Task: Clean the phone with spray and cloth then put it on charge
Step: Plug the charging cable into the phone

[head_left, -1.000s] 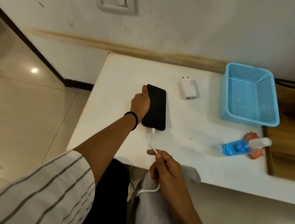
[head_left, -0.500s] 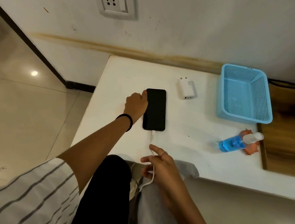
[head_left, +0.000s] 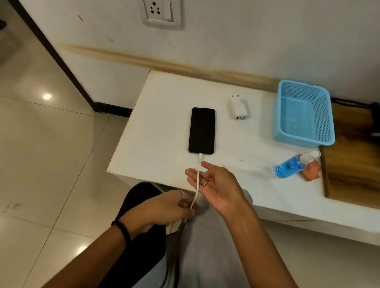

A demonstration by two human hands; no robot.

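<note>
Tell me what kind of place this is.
Most likely an ordinary indoor room in a home or office. A wall socket sits above a low white table, the floor is glossy tile, and a blue basket stands by the wall.

No readable text, labels, brand names, numbers or signs appear anywhere. The phone point(head_left: 202, 130) screen is dark and blank, the white charger plug point(head_left: 239, 108) shows no legible marking, and the blue spray bottle point(head_left: 293, 166) carries no label that can be made out.
</note>
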